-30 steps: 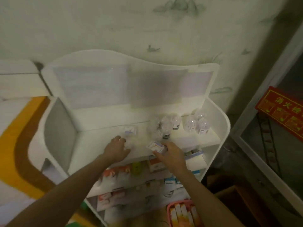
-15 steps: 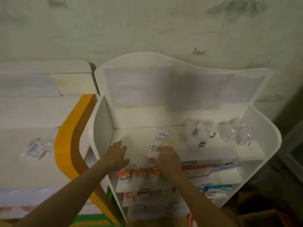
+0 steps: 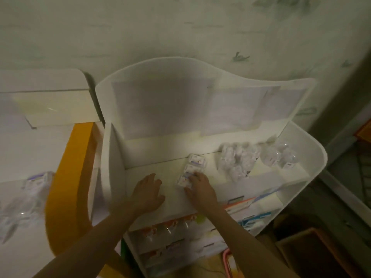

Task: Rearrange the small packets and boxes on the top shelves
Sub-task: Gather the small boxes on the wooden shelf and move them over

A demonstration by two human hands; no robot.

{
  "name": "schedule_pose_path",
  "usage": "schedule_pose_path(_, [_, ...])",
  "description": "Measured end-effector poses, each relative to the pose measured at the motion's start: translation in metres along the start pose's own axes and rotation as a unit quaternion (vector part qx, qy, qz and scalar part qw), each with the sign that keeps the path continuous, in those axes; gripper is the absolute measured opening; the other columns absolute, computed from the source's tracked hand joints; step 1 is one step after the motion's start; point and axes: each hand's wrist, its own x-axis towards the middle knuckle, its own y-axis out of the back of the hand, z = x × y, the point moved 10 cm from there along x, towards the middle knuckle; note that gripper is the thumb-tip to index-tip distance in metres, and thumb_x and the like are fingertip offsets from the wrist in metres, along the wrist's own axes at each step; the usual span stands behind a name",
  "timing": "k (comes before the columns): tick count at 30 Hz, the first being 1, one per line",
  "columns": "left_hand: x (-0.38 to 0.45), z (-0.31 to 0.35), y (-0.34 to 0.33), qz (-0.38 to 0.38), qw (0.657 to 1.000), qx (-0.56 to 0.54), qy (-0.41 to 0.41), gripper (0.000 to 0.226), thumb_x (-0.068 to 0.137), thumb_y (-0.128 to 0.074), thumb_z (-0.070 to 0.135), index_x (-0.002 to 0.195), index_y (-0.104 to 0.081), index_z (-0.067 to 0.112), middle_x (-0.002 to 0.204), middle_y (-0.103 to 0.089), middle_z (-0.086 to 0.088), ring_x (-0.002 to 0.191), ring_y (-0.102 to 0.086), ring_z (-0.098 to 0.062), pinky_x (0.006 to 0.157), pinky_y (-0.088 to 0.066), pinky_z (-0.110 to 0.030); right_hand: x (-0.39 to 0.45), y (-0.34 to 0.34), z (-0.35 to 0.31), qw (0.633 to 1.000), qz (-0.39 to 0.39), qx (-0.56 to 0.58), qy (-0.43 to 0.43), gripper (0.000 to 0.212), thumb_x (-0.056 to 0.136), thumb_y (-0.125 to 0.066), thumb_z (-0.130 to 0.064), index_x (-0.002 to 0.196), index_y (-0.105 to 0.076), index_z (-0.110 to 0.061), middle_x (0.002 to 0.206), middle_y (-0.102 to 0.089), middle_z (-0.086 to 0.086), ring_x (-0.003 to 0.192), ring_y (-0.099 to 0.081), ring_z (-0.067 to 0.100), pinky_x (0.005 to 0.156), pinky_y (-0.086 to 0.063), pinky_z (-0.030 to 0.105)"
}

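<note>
I look down on the white plastic shelf unit (image 3: 313,157) against the pale wall. My right hand (image 3: 200,189) rests on the top shelf, its fingers (image 3: 193,175) curled over the near end of a small white packet with purple print (image 3: 185,178). A second small white packet (image 3: 196,160) lies just behind it, touching or nearly so; the blur keeps me from saying which. My left hand (image 3: 147,190) lies flat on the bare shelf surface just left of the packets, fingers relaxed and holding nothing. To the right on the same shelf stands a cluster of clear plastic-wrapped small bottles (image 3: 236,159), with a few more clear bottles (image 3: 281,155) near the right wall. The lower shelves hold orange-and-white boxes (image 3: 170,225) and blue-and-white boxes (image 3: 253,219). A white counter with an orange band (image 3: 68,177) stands to the left.
</note>
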Motion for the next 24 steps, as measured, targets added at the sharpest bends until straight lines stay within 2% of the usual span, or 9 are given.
schedule_pose_path(2, [0.002, -0.003, 0.001, -0.003, 1.000, 0.005, -0.007, 0.062, 0.095, -0.048, 0.048, 0.146, -0.034, 0.017, 0.162, -0.009, -0.012, 0.148, -0.014, -0.028, 0.117, -0.017, -0.039, 0.003, -0.001, -0.003, 1.000, 0.001, -0.008, 0.002, 0.056, 0.093, -0.059, -0.042, 0.142, -0.048, -0.020, 0.146, -0.043, 0.006, 0.137, -0.037, 0.026, 0.105, -0.044, 0.041])
schedule_pose_path(5, [0.001, -0.001, 0.005, -0.012, 1.000, 0.015, -0.015, 0.062, 0.095, -0.048, 0.046, 0.147, -0.033, 0.015, 0.162, -0.008, -0.015, 0.148, -0.013, -0.030, 0.117, -0.017, -0.040, -0.002, 0.001, -0.001, 0.999, 0.040, -0.032, -0.018, 0.067, 0.091, -0.048, -0.055, 0.143, -0.047, -0.013, 0.146, -0.047, 0.010, 0.137, -0.039, 0.032, 0.106, -0.044, 0.047])
schedule_pose_path(8, [-0.002, 0.007, 0.014, 0.001, 1.000, 0.015, -0.027, 0.062, 0.095, -0.047, 0.047, 0.147, -0.032, 0.014, 0.162, -0.008, -0.015, 0.148, -0.013, -0.030, 0.117, -0.016, -0.039, -0.018, 0.002, -0.003, 0.998, 0.046, -0.049, -0.021, 0.066, 0.091, -0.053, -0.053, 0.145, -0.043, -0.016, 0.144, -0.047, 0.008, 0.135, -0.040, 0.031, 0.106, -0.043, 0.044])
schedule_pose_path(10, [-0.005, 0.011, 0.022, 0.020, 0.999, 0.014, -0.032, 0.061, 0.095, -0.047, 0.046, 0.146, -0.034, 0.014, 0.162, -0.010, -0.015, 0.147, -0.015, -0.029, 0.117, -0.016, -0.038, -0.029, 0.005, -0.006, 0.997, 0.040, -0.062, -0.007, 0.063, 0.092, -0.050, -0.055, 0.143, -0.041, -0.020, 0.142, -0.047, 0.005, 0.133, -0.040, 0.029, 0.105, -0.043, 0.045])
schedule_pose_path(12, [-0.012, 0.013, 0.030, 0.031, 0.999, 0.016, -0.027, 0.061, 0.096, -0.046, 0.046, 0.146, -0.034, 0.015, 0.161, -0.012, -0.014, 0.147, -0.016, -0.029, 0.118, -0.015, -0.038, -0.041, 0.010, -0.006, 0.997, 0.022, -0.070, -0.008, 0.063, 0.094, -0.048, -0.053, 0.146, -0.037, -0.019, 0.150, -0.040, 0.006, 0.142, -0.031, 0.031, 0.114, -0.034, 0.045])
schedule_pose_path(15, [-0.030, 0.022, 0.042, 0.065, 0.997, 0.037, -0.026, 0.059, 0.094, -0.046, 0.044, 0.144, -0.036, 0.015, 0.160, -0.017, -0.015, 0.145, -0.020, -0.029, 0.117, -0.017, -0.039, -0.060, 0.025, -0.007, 0.997, 0.017, -0.072, -0.020, 0.065, 0.097, -0.050, -0.049, 0.150, -0.033, -0.015, 0.157, -0.032, 0.008, 0.148, -0.019, 0.030, 0.118, -0.023, 0.042])
schedule_pose_path(20, [-0.078, 0.040, 0.066, 0.128, 0.987, 0.084, -0.046, 0.056, 0.091, -0.049, 0.042, 0.141, -0.043, 0.017, 0.156, -0.028, -0.012, 0.142, -0.028, -0.030, 0.116, -0.017, -0.041, -0.097, 0.053, -0.017, 0.997, 0.036, -0.071, -0.016, 0.065, 0.097, -0.049, -0.049, 0.150, -0.033, -0.015, 0.156, -0.032, 0.008, 0.148, -0.018, 0.030, 0.118, -0.025, 0.043])
schedule_pose_path(24, [-0.130, 0.047, 0.085, 0.188, 0.974, 0.114, -0.052, 0.052, 0.095, -0.047, 0.037, 0.143, -0.042, 0.020, 0.160, -0.022, -0.008, 0.148, -0.014, -0.027, 0.121, -0.006, -0.039, -0.127, 0.062, -0.030, 0.998, 0.036, -0.043, -0.003, 0.064, 0.096, -0.051, -0.047, 0.149, -0.036, -0.015, 0.153, -0.037, 0.008, 0.146, -0.022, 0.028, 0.117, -0.028, 0.044])
